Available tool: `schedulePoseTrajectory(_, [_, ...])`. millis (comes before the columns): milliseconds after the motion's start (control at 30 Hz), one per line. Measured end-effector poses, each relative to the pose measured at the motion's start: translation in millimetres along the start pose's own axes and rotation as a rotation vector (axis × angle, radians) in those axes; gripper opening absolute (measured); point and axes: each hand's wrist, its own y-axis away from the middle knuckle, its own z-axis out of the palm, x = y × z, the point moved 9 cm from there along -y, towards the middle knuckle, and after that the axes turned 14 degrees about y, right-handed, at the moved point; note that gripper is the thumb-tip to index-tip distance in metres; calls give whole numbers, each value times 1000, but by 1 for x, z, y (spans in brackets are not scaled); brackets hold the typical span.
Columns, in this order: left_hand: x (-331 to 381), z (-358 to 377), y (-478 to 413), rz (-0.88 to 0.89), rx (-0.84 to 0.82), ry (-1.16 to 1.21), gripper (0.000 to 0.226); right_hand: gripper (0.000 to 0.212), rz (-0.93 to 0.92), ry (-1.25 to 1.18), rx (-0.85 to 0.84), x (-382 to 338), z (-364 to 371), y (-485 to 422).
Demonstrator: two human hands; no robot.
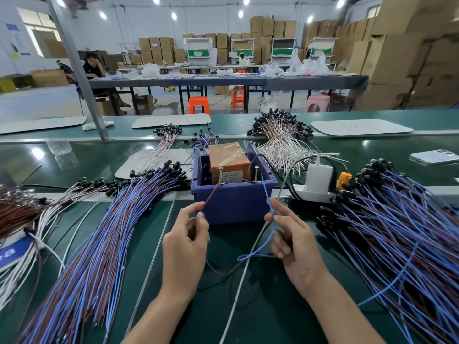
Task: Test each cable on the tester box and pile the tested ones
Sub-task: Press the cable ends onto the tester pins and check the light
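Observation:
The tester is an orange box (228, 160) inside a blue plastic bin (233, 202), with two upright screws as contacts, the left screw (220, 175) and the right screw (256, 173). My left hand (185, 247) pinches the brown wire (211, 196) of one cable, and its tip reaches the left screw. My right hand (291, 238) pinches the blue wire (267, 194) of the same cable, whose tip reaches up beside the right screw. The cable's slack loops on the table between my hands.
A big pile of blue-brown cables (99, 244) lies left, another pile (397, 227) lies right. White-wire bundles (280, 142) sit behind the bin. A white power strip with charger (318, 182) is right of the bin; a phone (434, 156) lies far right.

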Motion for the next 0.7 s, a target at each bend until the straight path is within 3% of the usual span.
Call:
schedulePoseTrajectory(200, [3,-1,0,11,11,-3,19,34,87,-179,-67,7,2,-1])
schedulePoseTrajectory(700, [1,0,0,14,12,-5,18,30,88,-134,-130,6,13,2])
